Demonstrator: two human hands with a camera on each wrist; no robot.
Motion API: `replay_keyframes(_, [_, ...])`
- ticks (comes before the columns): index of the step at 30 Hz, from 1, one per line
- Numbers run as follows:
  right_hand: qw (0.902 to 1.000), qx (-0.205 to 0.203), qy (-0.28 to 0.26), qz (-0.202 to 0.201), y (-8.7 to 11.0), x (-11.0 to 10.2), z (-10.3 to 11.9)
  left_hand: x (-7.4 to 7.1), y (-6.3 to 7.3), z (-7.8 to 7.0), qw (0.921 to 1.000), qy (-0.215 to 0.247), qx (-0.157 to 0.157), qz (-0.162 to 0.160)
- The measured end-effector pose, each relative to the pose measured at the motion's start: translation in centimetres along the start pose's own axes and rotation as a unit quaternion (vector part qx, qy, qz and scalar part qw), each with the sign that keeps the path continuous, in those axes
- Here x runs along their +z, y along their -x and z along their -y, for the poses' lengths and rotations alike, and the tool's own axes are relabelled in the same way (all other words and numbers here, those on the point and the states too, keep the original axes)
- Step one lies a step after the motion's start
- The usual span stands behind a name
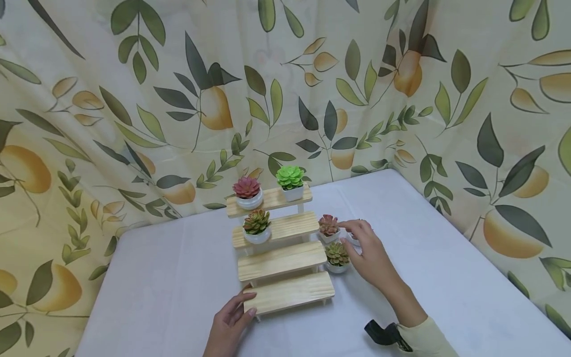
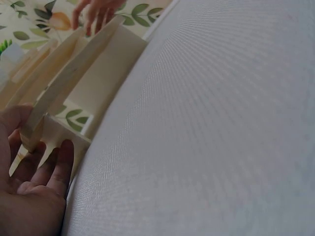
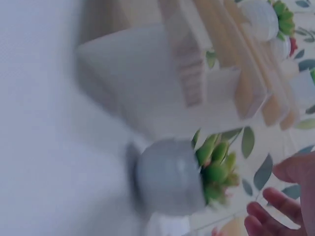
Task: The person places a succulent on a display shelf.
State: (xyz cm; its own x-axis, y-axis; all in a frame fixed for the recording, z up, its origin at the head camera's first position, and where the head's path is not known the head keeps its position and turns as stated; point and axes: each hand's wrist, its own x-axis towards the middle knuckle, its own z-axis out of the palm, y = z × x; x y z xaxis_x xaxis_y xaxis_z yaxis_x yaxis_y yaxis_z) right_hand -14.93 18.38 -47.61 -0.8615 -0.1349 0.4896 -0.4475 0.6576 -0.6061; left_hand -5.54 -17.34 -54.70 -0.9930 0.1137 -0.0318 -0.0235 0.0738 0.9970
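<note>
A wooden tiered stand point(image 1: 285, 258) with pale step shelves stands on the table. My left hand point(image 1: 229, 317) holds the left end of its lowest shelf, thumb above and fingers curled beneath, as the left wrist view shows the hand point(image 2: 39, 172). My right hand point(image 1: 370, 253) hovers at the stand's right side, thumb and fingers spread. By its fingertips are a dusty-pink succulent point(image 1: 329, 225) in a white pot and a green-brown succulent point(image 1: 337, 254) in a round pot. A third pot point(image 1: 354, 239) is mostly hidden behind the fingers.
On the top shelf sit a red succulent point(image 1: 247, 188) and a bright green succulent point(image 1: 290, 177) in a square pot. A green-red succulent point(image 1: 256, 223) sits on the second shelf. A curtain with a fruit print point(image 1: 276, 99) hangs behind the white-covered table point(image 1: 169, 277).
</note>
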Motion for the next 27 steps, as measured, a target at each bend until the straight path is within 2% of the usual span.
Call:
replay_keyframes(4, [0.9992, -0.002, -0.007, 0.040, 1.6, -0.4, -1.9, 0.0, 0.1, -0.2, 1.0000, -0.005, -0.002, -0.004])
replay_keyframes(9, [0.9952, -0.004, -0.059, 0.079, 2.9, -0.7, -3.4, 0.0, 0.2, -0.3, 0.9999, -0.008, -0.009, -0.005])
replay_keyframes(13, [0.9875, 0.005, -0.127, 0.093, 3.4, -0.6, -4.3, 0.1, 0.1, -0.3, 0.9998, -0.003, -0.019, -0.006])
replay_keyframes(17, [0.9781, 0.020, -0.170, 0.118, 3.6, -0.1, -4.7, 0.1, 0.0, -0.3, 0.9997, 0.001, -0.024, -0.005])
replay_keyframes(23, [0.9729, 0.044, -0.178, 0.141, 3.9, 0.7, -4.9, 0.1, 0.1, -0.4, 0.9997, 0.009, -0.024, -0.002])
replay_keyframes(27, [0.9738, 0.029, -0.170, 0.148, 4.0, 0.9, -5.1, 0.1, 0.1, -0.4, 0.9996, 0.014, -0.023, 0.000])
